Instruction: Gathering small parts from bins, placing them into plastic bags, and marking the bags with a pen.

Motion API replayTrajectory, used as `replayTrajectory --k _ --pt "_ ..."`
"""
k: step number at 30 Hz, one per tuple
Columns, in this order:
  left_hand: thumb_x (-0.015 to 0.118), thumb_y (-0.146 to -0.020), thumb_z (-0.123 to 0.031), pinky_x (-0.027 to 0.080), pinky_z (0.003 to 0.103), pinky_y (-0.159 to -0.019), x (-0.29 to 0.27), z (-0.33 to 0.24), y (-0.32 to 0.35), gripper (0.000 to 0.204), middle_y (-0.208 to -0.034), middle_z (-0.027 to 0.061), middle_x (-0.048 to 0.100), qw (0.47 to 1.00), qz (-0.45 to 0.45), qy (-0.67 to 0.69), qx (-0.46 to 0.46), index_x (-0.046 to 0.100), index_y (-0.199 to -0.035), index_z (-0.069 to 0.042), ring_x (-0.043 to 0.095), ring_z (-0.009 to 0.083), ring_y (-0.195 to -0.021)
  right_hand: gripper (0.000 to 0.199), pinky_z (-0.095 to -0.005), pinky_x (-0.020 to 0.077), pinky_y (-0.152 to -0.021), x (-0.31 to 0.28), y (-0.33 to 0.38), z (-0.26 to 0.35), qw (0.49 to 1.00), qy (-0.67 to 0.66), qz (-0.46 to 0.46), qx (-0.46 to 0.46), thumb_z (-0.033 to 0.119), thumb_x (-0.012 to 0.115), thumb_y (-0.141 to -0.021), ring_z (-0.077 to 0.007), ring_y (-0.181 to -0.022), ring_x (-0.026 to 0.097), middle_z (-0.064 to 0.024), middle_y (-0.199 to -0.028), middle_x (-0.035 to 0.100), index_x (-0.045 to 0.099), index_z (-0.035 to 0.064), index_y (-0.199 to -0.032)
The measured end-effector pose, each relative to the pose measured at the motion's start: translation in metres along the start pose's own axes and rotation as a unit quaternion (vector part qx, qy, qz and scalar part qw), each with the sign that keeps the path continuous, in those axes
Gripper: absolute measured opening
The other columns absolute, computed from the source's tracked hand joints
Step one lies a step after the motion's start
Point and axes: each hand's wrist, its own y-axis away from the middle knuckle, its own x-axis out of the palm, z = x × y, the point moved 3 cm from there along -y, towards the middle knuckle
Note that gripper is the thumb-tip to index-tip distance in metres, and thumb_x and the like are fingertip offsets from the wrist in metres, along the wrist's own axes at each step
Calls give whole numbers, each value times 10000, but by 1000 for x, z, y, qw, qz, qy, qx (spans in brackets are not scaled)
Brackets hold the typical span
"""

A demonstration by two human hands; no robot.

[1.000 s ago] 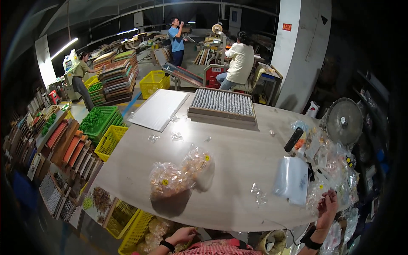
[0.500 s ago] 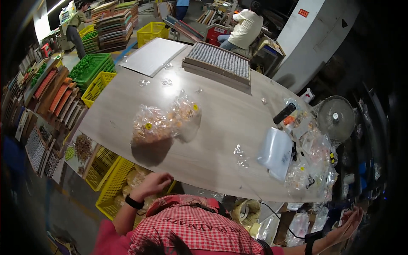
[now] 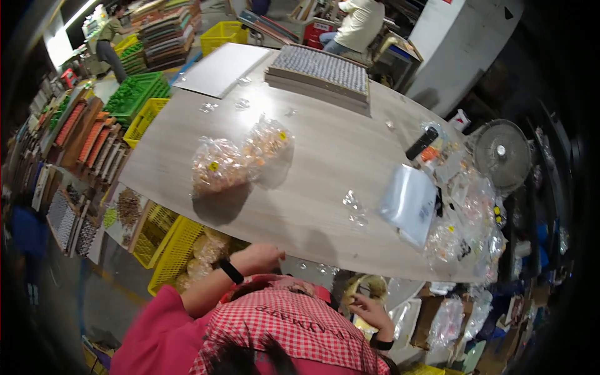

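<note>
Grip can't be told on either side: left hand (image 3: 259, 257) has fingers curled, right hand (image 3: 373, 312) fingers bent. Worktop (image 3: 306, 194) biggest; left forearm (image 3: 209, 290) angles up and rightward, its hand at the near edge. Right hand sits lower, close to the body, fingers pointing left. Yellow crate (image 3: 170, 257) below the worktop's near left edge. Clear bags (image 3: 219, 170), two, toward the left edge. Round hollow object (image 3: 351, 289) beyond the near edge, just beside the right fingers.

Factory workshop: pale wood-grain worktable (image 3: 312, 187); tall stack of multicoloured flat boards (image 3: 165, 34); green plastic crate (image 3: 152, 102); yellow perforated plastic basket (image 3: 224, 39); cream-topped seated worker (image 3: 361, 26)
</note>
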Motion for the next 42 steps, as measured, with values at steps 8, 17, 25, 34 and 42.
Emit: replayTrajectory --k 8,17,25,34,42 --pt "578 -767 -252 504 395 -757 109 144 70 345 -914 148 679 973 -51 147 -169 654 -1049 -69 644 310 -853 337 -261 490 -661 112 -84 -110 967 -233 -106 -11 132 662 -814 -133 -747 603 -77 -922 661 603 -2 -1118" --pt "624 -812 -152 540 284 -682 153 221 162 346 -885 97 693 826 -112 349 -429 635 -1129 -12 659 153 -719 335 -297 503 -675 137 -138 -139 965 -237 -108 20 142 657 -790 -175 -755 623 -108 -920 662 614 -23 -1078" --pt "601 -773 -145 522 289 -634 184 218 148 379 -849 80 688 808 -100 396 -426 639 -1137 -43 654 155 -723 324 -313 503 -665 131 -130 -169 966 -205 -146 66 164 630 -803 -192 -752 629 -125 -909 662 616 -32 -1061" --pt "592 -746 -212 506 338 -739 148 231 156 347 -902 100 694 866 -139 326 -352 677 -1057 -84 659 214 -822 322 -331 504 -653 31 -90 -238 956 -148 -225 120 188 600 -817 -211 -748 635 -143 -897 663 617 -43 -1040" --pt "557 -778 -180 524 350 -746 104 226 199 371 -934 116 690 857 -71 247 -447 656 -1122 -83 661 210 -833 329 -347 505 -642 -5 -79 -303 938 -145 -268 165 210 573 -830 -228 -745 640 -160 -885 664 619 -52 -1023"
